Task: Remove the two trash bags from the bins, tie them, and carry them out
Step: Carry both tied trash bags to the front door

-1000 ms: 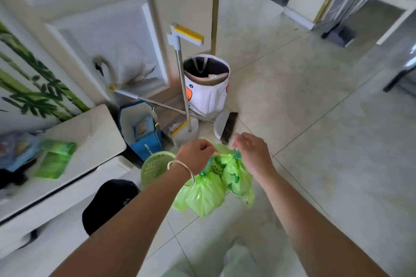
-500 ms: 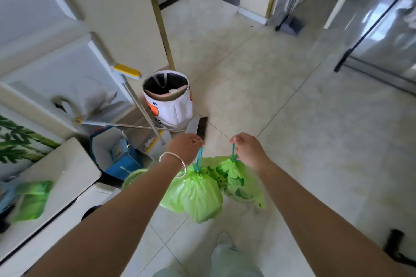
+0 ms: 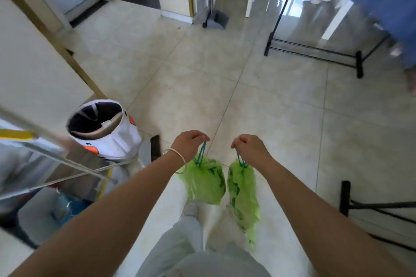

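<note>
The left hand (image 3: 190, 143) is pinching one bag's (image 3: 206, 181) blue string, and the right hand (image 3: 249, 148) is pinching the other bag's (image 3: 243, 191). Both bags are hanging right of the bin (image 3: 105, 128). They look soft, thin and light, so the strings are probably the best hold.

Your left hand (image 3: 191, 143) and right hand (image 3: 251, 149) are side by side, apart, each holding a trash bag above the floor (image 3: 281, 119): the left bag (image 3: 206, 183) beside the right bag (image 3: 243, 193), not touching. The bin (image 3: 105, 128) stands on the floor to your left, by the wall. A rack (image 3: 315, 51) stands ahead to your right, and a dustpan (image 3: 215, 20) lies far ahead.
</note>
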